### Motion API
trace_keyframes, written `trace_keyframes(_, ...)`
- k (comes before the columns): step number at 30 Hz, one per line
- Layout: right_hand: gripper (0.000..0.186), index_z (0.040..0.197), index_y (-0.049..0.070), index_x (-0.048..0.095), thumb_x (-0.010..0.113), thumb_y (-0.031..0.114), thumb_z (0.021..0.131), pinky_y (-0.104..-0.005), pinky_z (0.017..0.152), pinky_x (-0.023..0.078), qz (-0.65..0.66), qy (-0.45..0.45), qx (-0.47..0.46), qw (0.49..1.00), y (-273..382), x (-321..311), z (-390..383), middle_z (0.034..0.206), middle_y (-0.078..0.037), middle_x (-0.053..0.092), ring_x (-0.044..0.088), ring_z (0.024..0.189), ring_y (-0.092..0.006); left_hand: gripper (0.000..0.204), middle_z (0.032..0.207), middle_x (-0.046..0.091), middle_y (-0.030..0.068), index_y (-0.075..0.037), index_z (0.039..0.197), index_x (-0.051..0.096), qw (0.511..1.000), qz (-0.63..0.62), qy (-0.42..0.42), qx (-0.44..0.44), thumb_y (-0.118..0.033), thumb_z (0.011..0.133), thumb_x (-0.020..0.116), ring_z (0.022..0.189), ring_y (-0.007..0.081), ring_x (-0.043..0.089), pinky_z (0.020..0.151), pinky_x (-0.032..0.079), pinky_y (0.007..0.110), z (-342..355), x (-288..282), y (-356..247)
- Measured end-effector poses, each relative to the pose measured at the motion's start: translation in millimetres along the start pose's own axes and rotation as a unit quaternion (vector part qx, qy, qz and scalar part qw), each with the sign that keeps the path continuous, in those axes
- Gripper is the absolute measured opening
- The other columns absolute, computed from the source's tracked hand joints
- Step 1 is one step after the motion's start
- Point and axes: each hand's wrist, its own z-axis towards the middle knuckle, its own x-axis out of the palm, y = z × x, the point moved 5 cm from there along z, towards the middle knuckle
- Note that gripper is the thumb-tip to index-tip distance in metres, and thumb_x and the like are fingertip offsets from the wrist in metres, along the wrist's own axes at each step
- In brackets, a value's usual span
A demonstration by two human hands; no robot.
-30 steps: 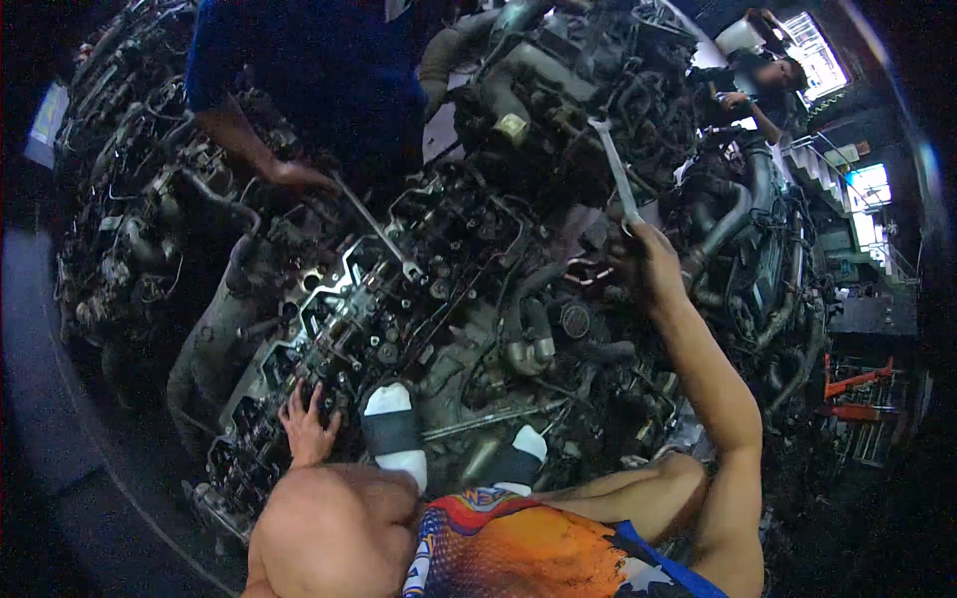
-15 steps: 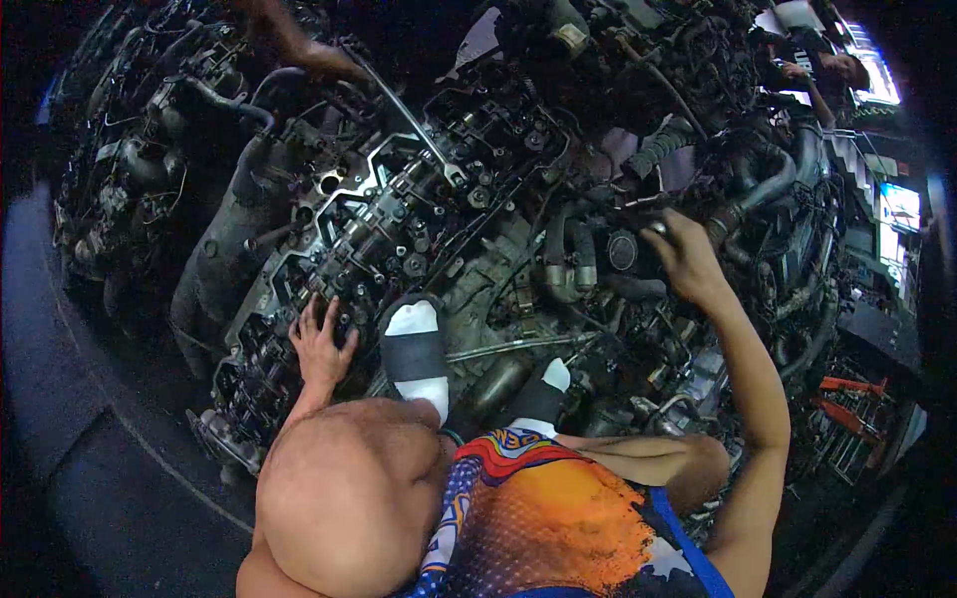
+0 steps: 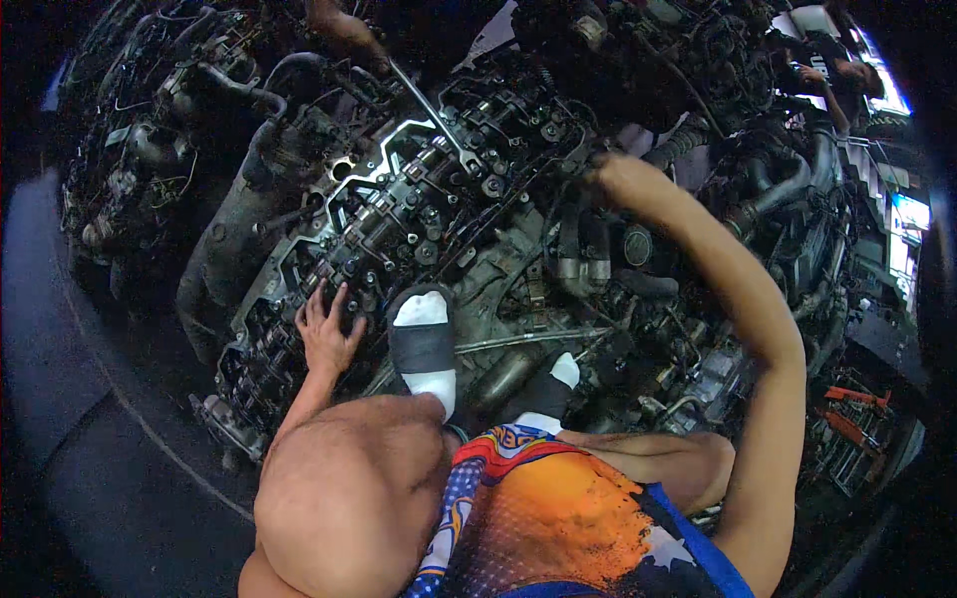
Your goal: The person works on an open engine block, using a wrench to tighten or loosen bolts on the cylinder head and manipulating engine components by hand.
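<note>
My left hand (image 3: 329, 334) rests with fingers spread on the near end of the long engine's exposed valve gear (image 3: 409, 199). My right hand (image 3: 628, 181) is held out over the right side of the engine, beside dark hoses. Its fingers are curled closed, and what they hold, if anything, is hidden. At the top, another person's hand (image 3: 349, 38) grips a long steel wrench (image 3: 431, 110), whose jaw end lies at the valve gear. Bright metal brackets (image 3: 399, 140) line the valve gear's far left edge.
My sandalled feet (image 3: 421, 334) stand on engine parts by a metal rod (image 3: 533, 340). A large dark pipe (image 3: 234, 224) runs along the left. More hoses and engine parts fill the right. A red-handled tool (image 3: 852, 429) lies at far right; another person (image 3: 827, 75) is at upper right.
My right hand has swung forward and left from above the hoses, its fingers now closed. My left hand stays on the valve gear. The view has shifted slightly; the wrench remains at the valve gear.
</note>
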Motion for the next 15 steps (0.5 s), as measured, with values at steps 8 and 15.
trace_keyframes(8,0.045,0.118,0.004,0.042,0.057,0.022,0.08,-0.0474,0.077,0.047,0.215,-0.314,0.164,0.91,-34.9,-40.1,63.4,0.093,-0.027,0.06,0.057,0.091,-0.0432,0.064,0.139,0.032,0.014,-0.021,0.132,0.041,1.0,0.0,0.007,0.0,-0.038,0.074,0.062,0.125,0.0308,0.032,0.102,0.02,0.048,-2.5,-1.8,0.5)
trace_keyframes(15,0.07,0.135,0.005,0.026,0.061,0.03,0.079,-0.0435,0.085,0.045,0.289,-0.406,0.345,0.795,-148.1,38.5,68.8,0.107,-0.027,0.056,0.054,0.101,-0.0421,0.064,0.138,0.031,0.0132,-0.021,0.132,0.041,1.0,-0.018,0.023,0.001,-0.037,0.075,0.063,0.125,0.0304,0.031,0.103,0.02,0.049,4.6,-3.3,-8.8)
